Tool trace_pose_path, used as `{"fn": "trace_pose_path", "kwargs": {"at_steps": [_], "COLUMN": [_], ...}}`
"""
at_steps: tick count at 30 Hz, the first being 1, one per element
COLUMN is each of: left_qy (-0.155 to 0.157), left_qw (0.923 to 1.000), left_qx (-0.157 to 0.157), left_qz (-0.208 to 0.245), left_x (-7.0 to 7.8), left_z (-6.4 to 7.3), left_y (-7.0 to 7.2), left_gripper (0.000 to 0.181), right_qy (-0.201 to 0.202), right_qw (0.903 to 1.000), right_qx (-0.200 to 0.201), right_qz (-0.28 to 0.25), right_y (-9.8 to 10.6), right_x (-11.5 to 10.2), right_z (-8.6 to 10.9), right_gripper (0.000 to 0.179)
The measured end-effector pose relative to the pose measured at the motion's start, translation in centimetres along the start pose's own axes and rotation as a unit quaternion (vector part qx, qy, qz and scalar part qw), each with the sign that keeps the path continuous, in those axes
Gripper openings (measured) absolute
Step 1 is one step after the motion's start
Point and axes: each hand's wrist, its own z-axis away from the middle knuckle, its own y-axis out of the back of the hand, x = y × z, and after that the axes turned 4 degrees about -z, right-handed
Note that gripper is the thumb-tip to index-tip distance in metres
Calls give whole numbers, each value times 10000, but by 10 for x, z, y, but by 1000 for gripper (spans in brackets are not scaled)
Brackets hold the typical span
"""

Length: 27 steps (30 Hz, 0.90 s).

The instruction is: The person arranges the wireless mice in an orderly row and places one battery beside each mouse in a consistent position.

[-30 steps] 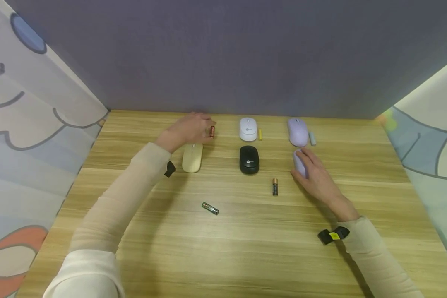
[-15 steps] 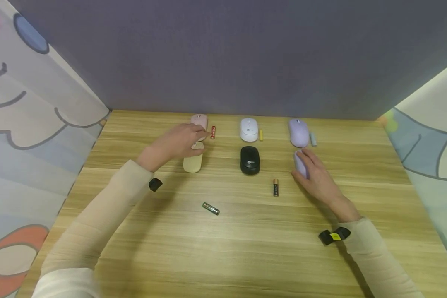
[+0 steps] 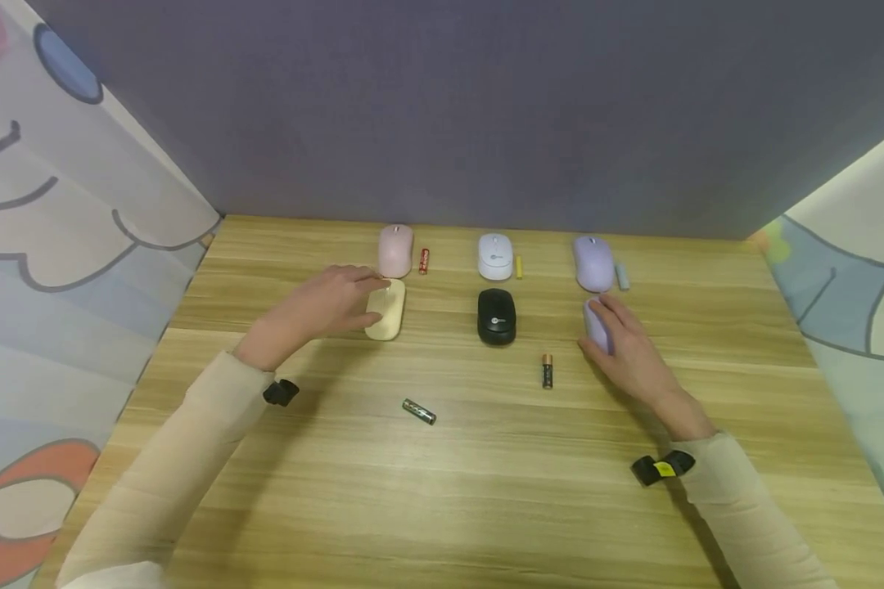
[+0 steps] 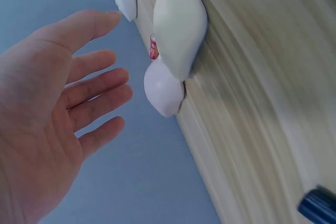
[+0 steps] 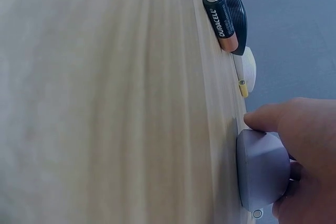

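Note:
My left hand [image 3: 324, 303] is held over the left edge of a pale yellow computer mouse [image 3: 388, 312], fingers loosely extended. The left wrist view shows that hand [image 4: 79, 87] holding nothing, a gap between its fingers and the mouse. Just behind the yellow mouse is a pink mouse [image 3: 395, 252], with a red battery [image 3: 423, 262] to its right. My right hand [image 3: 637, 360] grips a lavender mouse [image 3: 596, 325] on the table, thumb along its left side. In the right wrist view the thumb and fingers straddle this mouse [image 5: 262, 171]; the palm side is partly hidden.
A white mouse [image 3: 495, 257] with a yellow battery [image 3: 519, 267] stands behind a black mouse [image 3: 497, 316]. Another lavender mouse [image 3: 593, 265] and a pale blue battery [image 3: 622, 276] are at back right. A black-and-copper battery [image 3: 547, 371] and a green battery [image 3: 419, 411] lie nearer.
My left hand has let go of the red battery beside the pink mouse, then drawn back left and toward me to the yellow mouse. My right hand stays on the lavender mouse.

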Motion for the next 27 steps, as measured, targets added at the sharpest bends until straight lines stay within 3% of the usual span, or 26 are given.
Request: {"fn": "trace_pose_path", "kwargs": {"at_steps": [4,14,21,27], "left_qy": [6,427,466,543], "left_qw": [9996,9974,9927,9903], "left_qx": [276,524,1079,1258], "left_qz": [56,247,282,219], "left_x": [-3,-9,-17,-22], "left_z": [15,66,104,127], "left_y": [-5,-17,-31,-39], "left_gripper": [53,49,50,52], "right_qy": [-20,31,54,45], "right_qw": [10000,10000,9999,10000], "right_qx": [-8,79,93,82], "right_qz": [13,-6,-5,-34], "right_y": [0,-1,-2,-2], "right_x": [1,1,3,3], "right_z": [0,1,1,1], "right_gripper": [64,62,62,63]}}
